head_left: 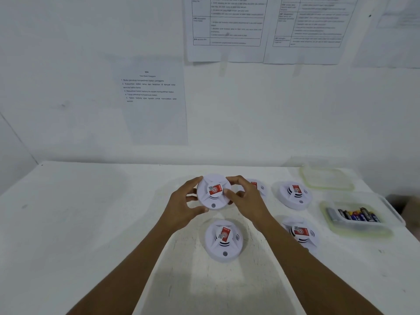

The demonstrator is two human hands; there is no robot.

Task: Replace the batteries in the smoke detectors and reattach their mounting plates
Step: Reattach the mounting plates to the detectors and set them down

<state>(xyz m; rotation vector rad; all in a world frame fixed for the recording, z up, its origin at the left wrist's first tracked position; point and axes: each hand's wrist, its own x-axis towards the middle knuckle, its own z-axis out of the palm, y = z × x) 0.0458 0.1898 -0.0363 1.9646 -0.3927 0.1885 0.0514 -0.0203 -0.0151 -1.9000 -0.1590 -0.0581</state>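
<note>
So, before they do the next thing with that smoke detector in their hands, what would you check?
1. Grip: left hand and right hand both curl round the held detector: ok.
2. Held detector apart from the nearest detector on the table: ok.
3. Batteries visible in the open box, lid lying beside it: ok.
4. Mounting plate under the held detector, on or off: cannot tell, underside hidden.
5. Whether the held detector has new batteries inside: cannot tell.
</note>
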